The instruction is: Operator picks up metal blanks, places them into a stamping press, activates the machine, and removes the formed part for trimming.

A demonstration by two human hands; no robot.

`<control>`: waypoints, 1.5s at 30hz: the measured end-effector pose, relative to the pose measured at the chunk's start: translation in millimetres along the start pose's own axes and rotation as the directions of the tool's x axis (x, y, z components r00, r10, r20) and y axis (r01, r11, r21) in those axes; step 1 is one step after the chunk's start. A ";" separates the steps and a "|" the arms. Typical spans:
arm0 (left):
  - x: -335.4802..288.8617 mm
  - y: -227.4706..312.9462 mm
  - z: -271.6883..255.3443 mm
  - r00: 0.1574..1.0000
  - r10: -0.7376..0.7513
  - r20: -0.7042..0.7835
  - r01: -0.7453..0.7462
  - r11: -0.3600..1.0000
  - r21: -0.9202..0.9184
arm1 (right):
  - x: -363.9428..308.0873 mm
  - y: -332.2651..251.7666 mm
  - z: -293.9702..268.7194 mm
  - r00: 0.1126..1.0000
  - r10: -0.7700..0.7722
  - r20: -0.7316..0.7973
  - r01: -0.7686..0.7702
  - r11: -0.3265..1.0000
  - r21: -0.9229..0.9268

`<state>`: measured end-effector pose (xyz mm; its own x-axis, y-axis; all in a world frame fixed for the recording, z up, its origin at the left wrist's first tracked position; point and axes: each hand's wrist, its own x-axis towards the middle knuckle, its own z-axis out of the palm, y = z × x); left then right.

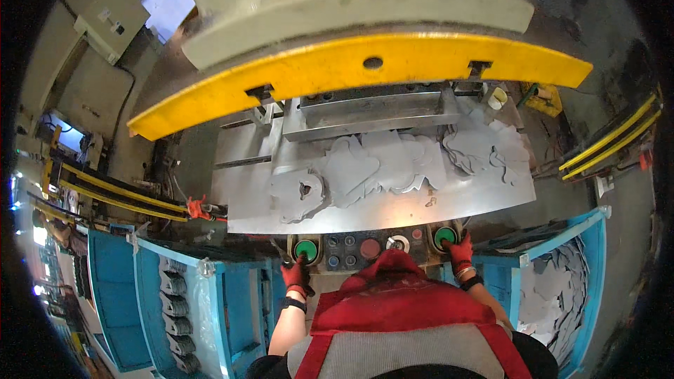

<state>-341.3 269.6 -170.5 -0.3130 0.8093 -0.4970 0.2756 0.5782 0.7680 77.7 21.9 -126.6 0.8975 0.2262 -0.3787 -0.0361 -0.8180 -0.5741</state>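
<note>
My left hand (296,276), in a red glove, is at the left green push button (305,248), with a fingertip on the button's lower edge. At the right green push button (444,238) is my right hand (461,253), also red-gloved, its fingers apart and a digit reaching onto the button. Neither hand holds anything. Between them runs a control panel (352,241) with a large red button (370,248) and several smaller ones. Beyond it, flat grey sheet-metal pieces (351,168) lie overlapping on a metal plate (337,223), in front of a steel die block (372,121).
A yellow press beam (414,52) spans above the plate. Blue bins stand on both sides: the left bin (140,267) holds stacked metal parts (175,304), the right bin (595,267) metal scrap (554,288). Yellow-striped guards (123,193) flank the machine.
</note>
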 end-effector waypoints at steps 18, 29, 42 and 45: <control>-169.1 328.7 100.6 0.525 0.427 0.736 -0.104 0.891 -0.443 | 30.8 55.9 17.8 0.983 -0.153 0.103 0.105 0.924 0.369; -119.6 383.2 207.1 0.435 0.426 0.793 -0.111 0.900 -0.422 | -14.5 6.5 -46.9 0.900 -0.403 -0.168 0.430 0.884 0.183; -178.2 263.2 10.5 0.750 0.399 0.527 -0.259 0.911 -0.321 | -53.0 -210.1 -6.5 0.435 -0.898 0.060 0.886 0.439 0.152; -170.9 223.2 -16.8 0.771 0.297 0.564 -0.087 0.925 -0.370 | -52.9 -245.6 32.9 0.200 -0.967 0.160 0.980 0.199 -0.023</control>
<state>-241.5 258.6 92.7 0.3530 0.8539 -0.3823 -0.0541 0.4266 0.9028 24.6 228.1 10.6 0.1445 0.9205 0.3630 0.8822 0.0463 -0.4687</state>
